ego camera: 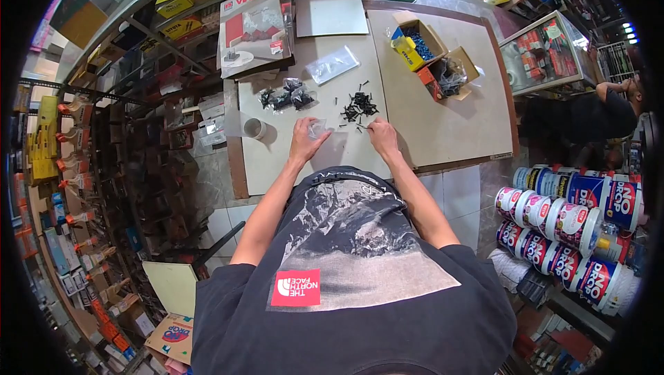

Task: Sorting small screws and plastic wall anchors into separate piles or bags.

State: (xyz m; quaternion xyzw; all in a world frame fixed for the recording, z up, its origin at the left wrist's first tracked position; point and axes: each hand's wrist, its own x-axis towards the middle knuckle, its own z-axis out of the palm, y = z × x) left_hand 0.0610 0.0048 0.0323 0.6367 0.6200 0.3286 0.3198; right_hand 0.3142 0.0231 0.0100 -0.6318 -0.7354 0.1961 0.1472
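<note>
My left hand [307, 140] holds a small clear plastic bag [317, 129] between thumb and fingers, low over the table. To its right, the fingertips of my right hand [382, 137] are at the lower edge of a loose pile of black screws [360, 107]; a screw seems to be pinched in them. Several filled clear bags of black screws [288, 96] lie together beyond my left hand. Flat clear plastic bags [333, 65] rest farther back. A round cup-like container [254, 128] stands left of my left hand.
Open cardboard boxes, one with blue pieces [419, 43] and one with plastic bags [453, 75], stand back right. A large Vinilex box [254, 30] and a pale flat panel [332, 17] lie at the back. Paint buckets [565, 219] are stacked right; another person [581, 110] is beyond the table.
</note>
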